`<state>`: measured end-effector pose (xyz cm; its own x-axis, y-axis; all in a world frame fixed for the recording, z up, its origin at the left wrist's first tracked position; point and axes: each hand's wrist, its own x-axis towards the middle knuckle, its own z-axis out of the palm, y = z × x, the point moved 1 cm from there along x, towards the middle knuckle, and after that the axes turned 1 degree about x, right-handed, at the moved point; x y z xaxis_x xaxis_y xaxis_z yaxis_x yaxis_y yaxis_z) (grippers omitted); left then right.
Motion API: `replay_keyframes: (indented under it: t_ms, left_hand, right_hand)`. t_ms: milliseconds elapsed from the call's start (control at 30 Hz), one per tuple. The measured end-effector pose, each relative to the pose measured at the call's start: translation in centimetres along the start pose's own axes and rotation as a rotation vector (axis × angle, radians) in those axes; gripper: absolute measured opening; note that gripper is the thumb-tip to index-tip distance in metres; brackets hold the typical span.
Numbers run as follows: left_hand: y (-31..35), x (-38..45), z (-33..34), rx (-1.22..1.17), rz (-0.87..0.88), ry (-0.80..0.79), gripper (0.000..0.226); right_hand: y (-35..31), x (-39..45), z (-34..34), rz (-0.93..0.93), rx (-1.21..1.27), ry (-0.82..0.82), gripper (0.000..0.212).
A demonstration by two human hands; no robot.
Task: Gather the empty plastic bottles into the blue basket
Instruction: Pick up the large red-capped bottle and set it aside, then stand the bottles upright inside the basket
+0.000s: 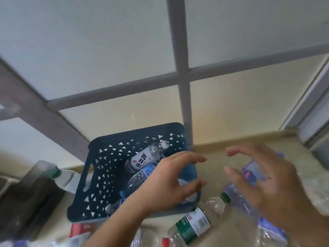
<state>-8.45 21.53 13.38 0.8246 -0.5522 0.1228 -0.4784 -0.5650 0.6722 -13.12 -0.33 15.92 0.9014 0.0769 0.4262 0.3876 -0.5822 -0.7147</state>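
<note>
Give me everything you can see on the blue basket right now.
The basket is dark blue plastic, roughly square with rounded corners, its walls pierced by small triangular holes and a slot handle in its left wall. It sits on the beige counter by the window, seen tilted. Inside lie at least three clear bottles, one with a white label and white cap. The left hand hovers open over its right rim. A green-capped bottle lies against its left wall outside.

The white-labelled bottle (142, 158) inside the blue basket (99, 168) carries large dark Chinese characters, of which "开水" is legible. Print on the green-labelled bottle (194, 223) is too blurred to read.
</note>
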Motion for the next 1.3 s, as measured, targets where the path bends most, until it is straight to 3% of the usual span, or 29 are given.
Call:
replay_keyframes:
  t_ms: [100, 167, 233, 333, 400, 533, 667, 900, 1033, 1167, 1233, 1300]
  left_hand:
    - [-6.2, -2.5, -3.3, 0.070, -0.158, -0.015, 0.042]
    - [-11.1, -3.0, -4.6, 0.226, -0.301, -0.145, 0.046]
    - [-15.8, -3.3, -4.8, 0.410, -0.444, -0.357, 0.057]
    - [-21.3, -3.8, -3.7, 0.550, -0.585, -0.642, 0.076]
    - [-23.7, -4.1, -2.6, 0.546, -0.611, -0.702, 0.084]
    - [-26.2, -4.2, -1.1, 0.481, -0.676, -0.678, 0.091]
    - [-27.0, -4.2, -0.7, 0.419, -0.675, -0.609, 0.069]
    - [-24.6, -4.3, -3.4, 0.454, -0.640, -0.586, 0.054]
    - [-21.1, -4.8, -5.7, 0.353, -0.589, -0.355, 0.061]
    - [-18.7, -4.8, -6.0, 0.175, -0.567, -0.080, 0.059]
    - [-18.7, -4.7, -6.5, 0.130, -0.578, -0.129, 0.061]
    - [-19.1, -4.6, -8.0, 0.067, -0.605, -0.314, 0.059]
  right_hand:
    - [-0.9, 0.4, 7.3, -0.071, -0.272, -0.515, 0.046]
    - [-0.8, 0.6, 10.2, -0.111, -0.445, -0.696, 0.053]
    - [-1.3, 1.0, 11.6, -0.029, -0.563, -0.740, 0.058]
    - [-1.0, 1.0, 13.2, 0.021, -0.653, -0.878, 0.084]
    - [-0.4, 1.1, 13.5, 0.086, -0.665, -0.970, 0.076]
    - [-0.4, 2.1, 13.8, 0.182, -0.602, -1.010, 0.063]
    - [-0.1, 2.8, 14.5, 0.178, -0.601, -1.000, 0.069]
    - [-0.6, 4.4, 15.3, 0.083, -0.730, -0.932, 0.064]
    - [-1.6, 7.6, 21.1, -0.112, -0.590, -0.836, 0.063]
    - [-1.5, 8.9, 28.8, -0.116, -0.509, -0.965, 0.079]
    - [-1.2, 9.2, 30.3, -0.150, -0.583, -0.976, 0.074]
    - [-0.8, 9.2, 30.5, -0.236, -0.620, -0.937, 0.061]
